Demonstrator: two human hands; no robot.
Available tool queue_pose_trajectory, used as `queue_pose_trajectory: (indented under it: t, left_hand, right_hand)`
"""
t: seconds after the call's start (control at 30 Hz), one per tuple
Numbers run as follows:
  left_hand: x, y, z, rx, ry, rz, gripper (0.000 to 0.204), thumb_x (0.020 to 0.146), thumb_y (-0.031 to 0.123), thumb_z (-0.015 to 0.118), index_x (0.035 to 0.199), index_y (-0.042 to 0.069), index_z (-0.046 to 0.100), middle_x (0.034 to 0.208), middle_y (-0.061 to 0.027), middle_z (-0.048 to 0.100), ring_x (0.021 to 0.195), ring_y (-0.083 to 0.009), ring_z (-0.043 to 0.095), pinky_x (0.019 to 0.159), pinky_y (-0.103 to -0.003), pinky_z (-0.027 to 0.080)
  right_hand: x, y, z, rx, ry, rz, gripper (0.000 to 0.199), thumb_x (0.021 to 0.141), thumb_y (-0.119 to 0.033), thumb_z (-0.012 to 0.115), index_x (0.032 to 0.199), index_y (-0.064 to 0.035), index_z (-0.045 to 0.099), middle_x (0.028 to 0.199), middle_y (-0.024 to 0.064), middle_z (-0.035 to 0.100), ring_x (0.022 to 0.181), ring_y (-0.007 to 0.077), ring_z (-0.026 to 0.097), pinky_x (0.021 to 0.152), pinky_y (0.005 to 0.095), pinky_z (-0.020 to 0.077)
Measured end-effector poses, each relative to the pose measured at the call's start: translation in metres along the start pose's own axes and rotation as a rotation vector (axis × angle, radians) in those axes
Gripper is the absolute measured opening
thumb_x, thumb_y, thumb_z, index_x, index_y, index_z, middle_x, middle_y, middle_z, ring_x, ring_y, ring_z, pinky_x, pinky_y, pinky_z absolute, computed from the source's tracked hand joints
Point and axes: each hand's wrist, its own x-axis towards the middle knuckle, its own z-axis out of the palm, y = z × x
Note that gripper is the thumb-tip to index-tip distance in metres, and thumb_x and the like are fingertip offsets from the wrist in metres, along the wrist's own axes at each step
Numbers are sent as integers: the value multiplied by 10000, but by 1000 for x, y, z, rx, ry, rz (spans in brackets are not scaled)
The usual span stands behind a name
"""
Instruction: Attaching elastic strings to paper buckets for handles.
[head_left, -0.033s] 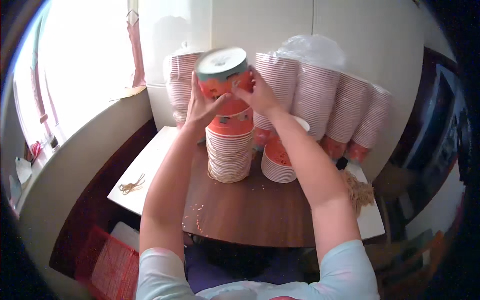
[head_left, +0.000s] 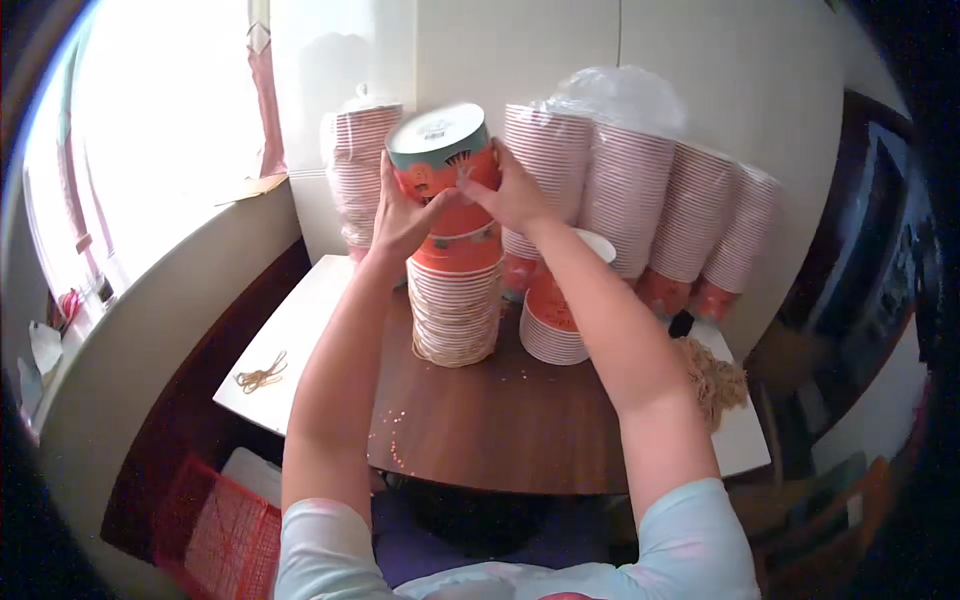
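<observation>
An upside-down orange paper bucket (head_left: pixel 420 182) with a green band and white base is gripped between both my hands, over the top of a nested stack of upside-down buckets (head_left: pixel 455 315). My left hand (head_left: pixel 408 215) wraps its left side, and my right hand (head_left: pixel 512 190) clasps the right. The two thumbs press on its near wall. Its lower edge meets the orange top of the stack, or nearly so; I cannot tell exactly. Tan bands or strings loop around the stack. To its right stands a shorter stack of open buckets (head_left: pixel 550 340), mouths up and orange inside, partly behind my right forearm.
Tall plastic-wrapped bucket stacks (head_left: pixel 630 200) line the wall, with another wrapped stack (head_left: pixel 365 170) at the back left. A tangled tan bundle (head_left: pixel 715 385) lies on the table's right, a few tan loops (head_left: pixel 262 372) on its left. A red basket (head_left: pixel 225 530) sits below left.
The held bucket has come slightly lower, its printed side now sharper. Both hands keep their hold. The whole view has shifted a little.
</observation>
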Motion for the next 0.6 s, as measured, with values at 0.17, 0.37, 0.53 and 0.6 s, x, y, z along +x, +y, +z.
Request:
queue_pose_trajectory:
  t: [0.17,0.37,0.53,0.6]
  left_hand:
    - [-21,16,30,449,-97,-241,1177,624,634,711,1427,-21,152,1351,-254,399,1238,-373,423,1025,-434,339]
    - [-48,-9,36,428,20,-214,1195,631,677,671,1433,-26,131,1363,-267,380,1260,-400,381,1048,-459,286]
    - [-90,-1,41,657,196,116,1029,674,428,755,1429,25,183,1376,-249,357,1289,-377,336,1070,-482,224]
    - [-126,24,67,412,20,495,919,677,269,759,1408,52,248,1360,-217,382,1227,-373,412,1026,-468,310]
  right_hand:
    - [-27,40,-3,205,-167,304,633,824,-448,638,1261,-19,478,1117,150,620,1021,248,598,902,342,452]
    - [-55,41,-19,-296,-366,250,605,762,-540,614,971,27,640,973,224,653,957,334,621,849,406,477]
    - [-99,13,-95,-790,-369,160,400,684,-349,719,902,-29,618,949,156,632,908,342,607,798,429,482]
    - [-121,58,-107,-845,-348,142,362,689,-283,722,916,-30,600,948,151,627,910,336,608,796,438,476]
